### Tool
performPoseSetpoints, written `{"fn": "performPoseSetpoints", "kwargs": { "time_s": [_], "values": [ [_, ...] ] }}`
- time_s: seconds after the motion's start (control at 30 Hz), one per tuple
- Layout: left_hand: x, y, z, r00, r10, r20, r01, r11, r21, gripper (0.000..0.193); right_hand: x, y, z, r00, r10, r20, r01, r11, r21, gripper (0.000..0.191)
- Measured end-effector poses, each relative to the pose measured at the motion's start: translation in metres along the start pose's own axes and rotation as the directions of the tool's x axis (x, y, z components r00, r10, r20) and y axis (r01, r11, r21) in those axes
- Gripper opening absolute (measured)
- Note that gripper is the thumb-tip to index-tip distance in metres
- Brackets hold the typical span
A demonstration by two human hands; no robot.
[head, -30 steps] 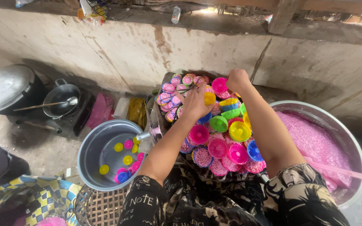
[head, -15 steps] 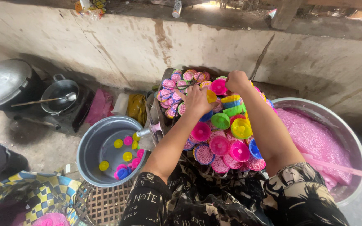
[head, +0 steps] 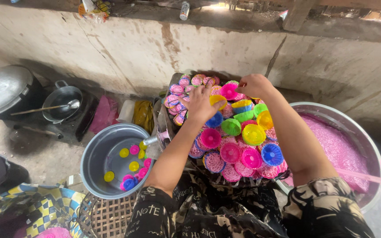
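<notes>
Single head camera, looking steeply down, close over lap-level work, facing wall (head: pixel 111 48).

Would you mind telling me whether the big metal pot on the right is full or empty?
Nearly full: the big metal pot holds pink batter close to its rim.

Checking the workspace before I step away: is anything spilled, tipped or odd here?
Nothing looks spilled. The coloured cup moulds are heaped unevenly on the tray, some tilted. The pink batter stays inside its pot.
</notes>
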State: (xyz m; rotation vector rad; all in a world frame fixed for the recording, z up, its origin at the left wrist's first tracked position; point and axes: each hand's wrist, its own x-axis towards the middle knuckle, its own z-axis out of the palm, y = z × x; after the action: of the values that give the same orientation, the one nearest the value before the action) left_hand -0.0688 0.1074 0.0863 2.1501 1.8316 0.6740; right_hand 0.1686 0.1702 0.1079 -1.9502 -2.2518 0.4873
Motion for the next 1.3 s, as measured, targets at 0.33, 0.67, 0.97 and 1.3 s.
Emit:
{"fn": "performPoseSetpoints", "kwargs": {
  "time_s": [0.33, 0.67, 0.97, 1.3],
  "values": [
    [-0.005, -0.011, 0.016, 0.985, 0.128, -0.112, -0.141, 0.983, -0.121, 0.070, -0.022, 0.032, 0.007, 0.938, -0.341, 0.057, 0.342, 0.940, -0.010, 0.024],
    [-0.013, -0.008, 0.006, 0.993, 0.096, -0.073, -0.104, 0.989, -0.109, 0.067, -0.020, 0.051, 0.008, 0.880, -0.365, -0.305, 0.358, 0.930, -0.080, 0.013],
    [-0.016, -0.009, 0.011, 0.985, 0.141, -0.102, -0.155, 0.978, -0.140, 0.064, -0.018, 0.057, 0.016, 0.904, -0.388, -0.179, 0.384, 0.922, -0.057, 0.021],
    [-0.022, -0.003, 0.017, 0.982, 0.156, -0.107, -0.171, 0.974, -0.150, 0.053, -0.038, 0.029, 0.001, 0.955, -0.284, 0.085, 0.281, 0.959, 0.043, 0.027]
  ]
}}
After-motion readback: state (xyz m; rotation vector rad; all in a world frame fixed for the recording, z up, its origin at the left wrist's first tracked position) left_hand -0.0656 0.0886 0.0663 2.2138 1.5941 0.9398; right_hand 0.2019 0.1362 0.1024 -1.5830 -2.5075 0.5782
